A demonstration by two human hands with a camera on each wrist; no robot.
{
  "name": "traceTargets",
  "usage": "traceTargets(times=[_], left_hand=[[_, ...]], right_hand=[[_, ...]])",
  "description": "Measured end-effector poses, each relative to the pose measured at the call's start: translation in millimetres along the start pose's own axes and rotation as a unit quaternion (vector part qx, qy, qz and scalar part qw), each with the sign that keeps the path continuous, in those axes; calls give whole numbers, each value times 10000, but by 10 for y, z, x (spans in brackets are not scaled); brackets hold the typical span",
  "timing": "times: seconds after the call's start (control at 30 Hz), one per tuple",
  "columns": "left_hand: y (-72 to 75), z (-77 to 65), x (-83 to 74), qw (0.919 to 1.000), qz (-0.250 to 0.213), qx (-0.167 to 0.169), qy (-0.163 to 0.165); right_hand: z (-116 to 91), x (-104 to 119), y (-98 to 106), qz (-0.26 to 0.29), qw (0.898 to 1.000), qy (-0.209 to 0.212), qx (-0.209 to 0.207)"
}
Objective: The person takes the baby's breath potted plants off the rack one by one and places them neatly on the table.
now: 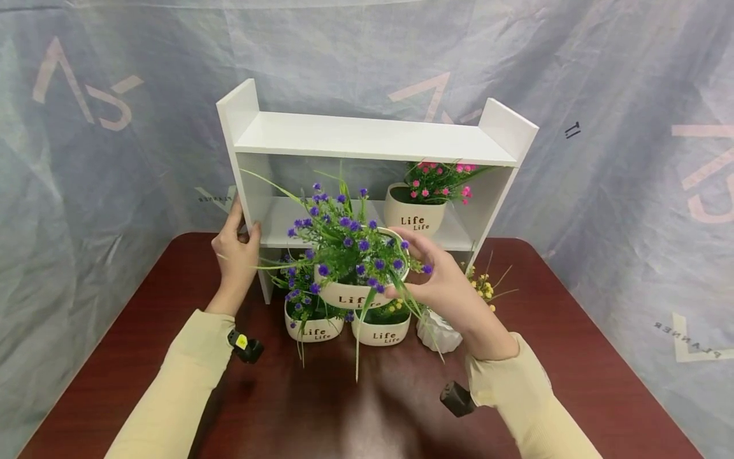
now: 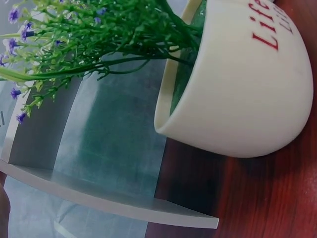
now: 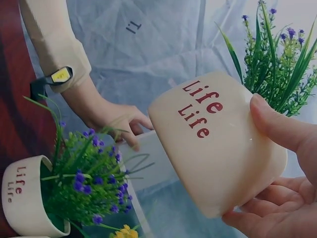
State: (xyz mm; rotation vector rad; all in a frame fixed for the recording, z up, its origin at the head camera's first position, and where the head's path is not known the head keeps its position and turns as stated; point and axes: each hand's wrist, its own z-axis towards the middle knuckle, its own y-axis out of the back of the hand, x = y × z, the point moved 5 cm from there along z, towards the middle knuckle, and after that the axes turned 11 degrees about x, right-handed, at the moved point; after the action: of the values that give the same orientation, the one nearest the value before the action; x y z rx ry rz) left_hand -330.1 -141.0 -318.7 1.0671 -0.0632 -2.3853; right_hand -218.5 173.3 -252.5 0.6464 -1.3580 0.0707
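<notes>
My right hand (image 1: 438,284) grips a cream "Life" flowerpot (image 1: 350,296) with purple flowers, raised in front of the white shelf (image 1: 367,137). In the right wrist view, the thumb (image 3: 277,124) presses one side of this pot (image 3: 218,144) and the fingers curl under the other. My left hand (image 1: 237,252) pinches the shelf's left side panel, thumb at the front edge and fingers along the outside. A second purple-flowered pot (image 1: 314,330) stands on the table, low in front of the shelf; it also fills much of the left wrist view.
A pot with pink flowers (image 1: 415,210) sits on the shelf's middle board, to the right. On the table stand a yellow-flowered cream pot (image 1: 381,333) and a white ridged pot (image 1: 438,333). Grey cloth (image 1: 355,57) hangs behind the dark red table (image 1: 550,319).
</notes>
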Motion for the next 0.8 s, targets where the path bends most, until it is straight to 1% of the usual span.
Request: traceTargets(times=[0.07,0.17,0.33,0.47,0.57,0.63,0.7,0.8], left_hand=[[5,2,2,10000,76,-56,-17],[2,5,13,10000,41,-78,-27],[-5,6,29,10000,-49,-20,-21],[10,4,35,10000,38,-5,46],[15,-4,31,10000,5,20,72],[13,-7,27,9999,-112,28,62],[4,-5,27,9998,-202,31,27],[-15,3,31,9998,-193,38,-31]], right_hand=[[-41,-11,-23,-212,9997,-75,-50],[-106,-30,-68,-340,9994,-84,-37],[-248,-84,-158,-203,9992,281,181],[-365,-179,-215,-94,9981,490,358],[-453,-254,-246,-109,9954,802,509],[-513,-301,-261,-114,9933,994,570],[-563,-342,-269,-31,9923,1073,617],[-631,-403,-266,107,9943,899,564]])
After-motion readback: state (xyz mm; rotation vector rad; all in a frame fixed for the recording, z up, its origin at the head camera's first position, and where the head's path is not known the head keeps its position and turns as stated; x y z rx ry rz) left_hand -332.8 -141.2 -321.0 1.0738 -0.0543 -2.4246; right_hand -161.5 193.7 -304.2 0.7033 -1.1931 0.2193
